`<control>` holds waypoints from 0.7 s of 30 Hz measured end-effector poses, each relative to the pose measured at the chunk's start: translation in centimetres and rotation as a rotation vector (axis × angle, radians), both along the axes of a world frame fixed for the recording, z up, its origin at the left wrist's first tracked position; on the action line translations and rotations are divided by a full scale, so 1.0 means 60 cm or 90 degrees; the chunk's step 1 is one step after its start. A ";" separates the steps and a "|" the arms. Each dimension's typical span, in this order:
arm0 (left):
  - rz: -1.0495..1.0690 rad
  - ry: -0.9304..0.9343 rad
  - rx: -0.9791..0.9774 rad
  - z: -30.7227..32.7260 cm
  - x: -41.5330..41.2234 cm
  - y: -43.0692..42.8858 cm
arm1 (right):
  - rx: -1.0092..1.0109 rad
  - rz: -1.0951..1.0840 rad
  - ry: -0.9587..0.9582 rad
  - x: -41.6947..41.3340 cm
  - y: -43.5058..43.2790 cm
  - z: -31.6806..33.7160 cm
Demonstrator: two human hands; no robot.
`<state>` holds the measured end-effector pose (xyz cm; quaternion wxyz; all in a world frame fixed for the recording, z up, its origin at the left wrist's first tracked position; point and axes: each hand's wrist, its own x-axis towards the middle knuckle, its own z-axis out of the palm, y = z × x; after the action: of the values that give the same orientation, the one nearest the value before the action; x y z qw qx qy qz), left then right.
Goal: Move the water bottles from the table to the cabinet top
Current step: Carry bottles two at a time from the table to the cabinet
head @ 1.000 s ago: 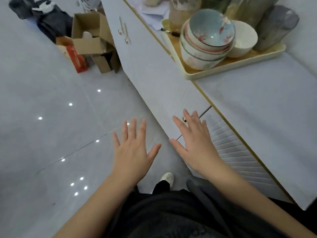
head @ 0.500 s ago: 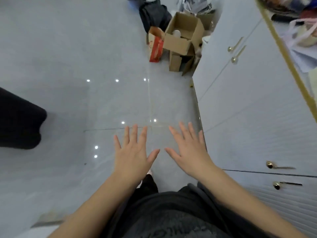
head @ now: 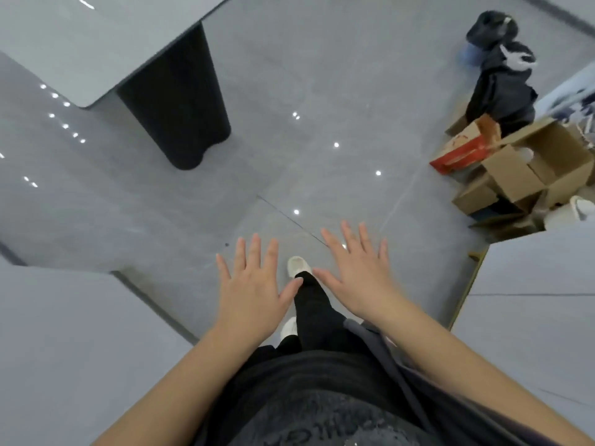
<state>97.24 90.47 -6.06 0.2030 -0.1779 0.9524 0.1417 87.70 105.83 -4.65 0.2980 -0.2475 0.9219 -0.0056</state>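
Grey tile fills most of my feed and there are zero water bottles in it, so I can't say where they sit; my guess is up on the table (head: 74, 43) at 10 o'clock, which only shows a bare corner of its top over a black leg (head: 180, 101); left hand (head: 254, 284) and right hand (head: 357, 275) both hover palms-down over the floor, fingers straight and fanned apart, holding nothing, not touching each other; I read that as empty hands parked out front where the camera catches them, ready for a grab; a pale shoe (head: 297, 265) pokes out between them toward 12, so it looks like a walk to the table; cabinet (head: 531, 317) sits at 3 o'clock, cardboard boxes (head: 521, 175) at 2 just beside it, so the carry back probably wants a line that skirts those.
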 end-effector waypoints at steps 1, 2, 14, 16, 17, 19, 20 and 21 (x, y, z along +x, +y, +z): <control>0.028 -0.006 0.004 -0.001 0.000 -0.014 | 0.001 0.024 0.000 -0.010 -0.019 -0.003; 0.052 -0.013 0.007 -0.003 0.000 -0.028 | 0.004 0.048 -0.001 -0.019 -0.039 -0.007; 0.279 -0.062 0.035 -0.019 -0.087 -0.254 | 0.017 0.279 -0.021 -0.170 -0.333 -0.052; 0.307 -0.060 0.034 -0.018 -0.099 -0.298 | 0.014 0.303 -0.013 -0.191 -0.385 -0.046; 0.324 -0.057 0.038 -0.017 -0.103 -0.318 | 0.016 0.317 -0.010 -0.199 -0.410 -0.043; 0.359 -0.048 0.043 -0.016 -0.106 -0.355 | 0.026 0.348 -0.003 -0.208 -0.460 -0.040; 0.376 -0.047 0.043 -0.016 -0.105 -0.372 | 0.031 0.364 0.001 -0.209 -0.484 -0.039; 0.393 -0.048 0.046 -0.015 -0.103 -0.389 | 0.034 0.377 0.002 -0.210 -0.507 -0.039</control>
<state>91.06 67.14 -6.97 0.1920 -0.4564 0.8395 0.2237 75.12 75.42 -6.97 0.2917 -0.4981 0.8096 0.1063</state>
